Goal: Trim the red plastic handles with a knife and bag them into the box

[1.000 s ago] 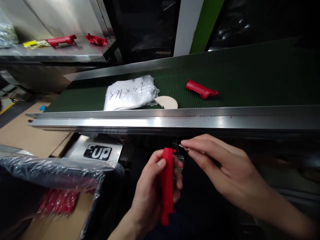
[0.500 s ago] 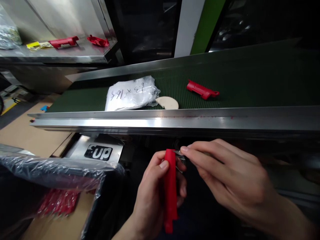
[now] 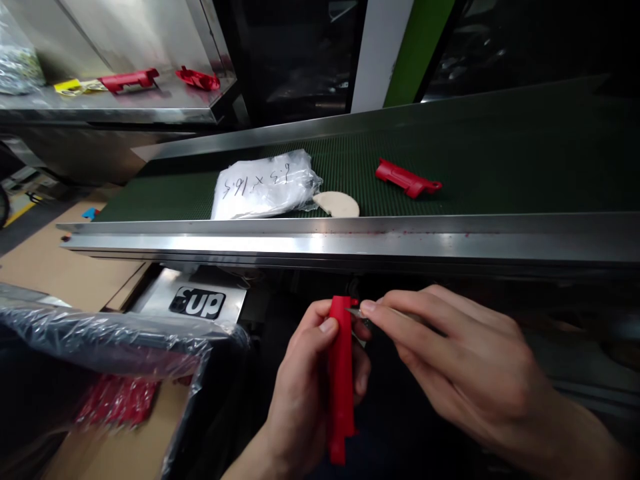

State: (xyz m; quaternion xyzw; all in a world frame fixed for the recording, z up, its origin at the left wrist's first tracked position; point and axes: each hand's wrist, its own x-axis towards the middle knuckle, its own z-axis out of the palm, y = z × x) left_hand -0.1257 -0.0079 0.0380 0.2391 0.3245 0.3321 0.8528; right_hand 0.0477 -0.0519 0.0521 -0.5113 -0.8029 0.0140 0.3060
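My left hand (image 3: 305, 380) is closed around a long red plastic part (image 3: 341, 380), held nearly upright below the conveyor's front rail. My right hand (image 3: 465, 353) pinches a thin metal blade (image 3: 356, 311), whose tip is at the upper right edge of that part. Most of the blade's handle is hidden by my fingers. Beyond them, on the green conveyor belt (image 3: 345, 160), lie another red part (image 3: 407, 178), a cream-coloured disc (image 3: 339, 204) with a notch and a white plastic packet (image 3: 263, 185) with handwriting.
The conveyor's metal rail (image 3: 280, 243) crosses in front of my hands. At lower left stands a plastic-lined bin (image 3: 200, 380) with bagged red parts (image 3: 119, 400) inside. Two red pieces rest on a metal shelf (image 3: 175, 103) at upper left.
The blade tip and the fingers of my right hand have shifted slightly downward along the red part's edge. A small red bit now shows beside its top. My left hand keeps its hold.
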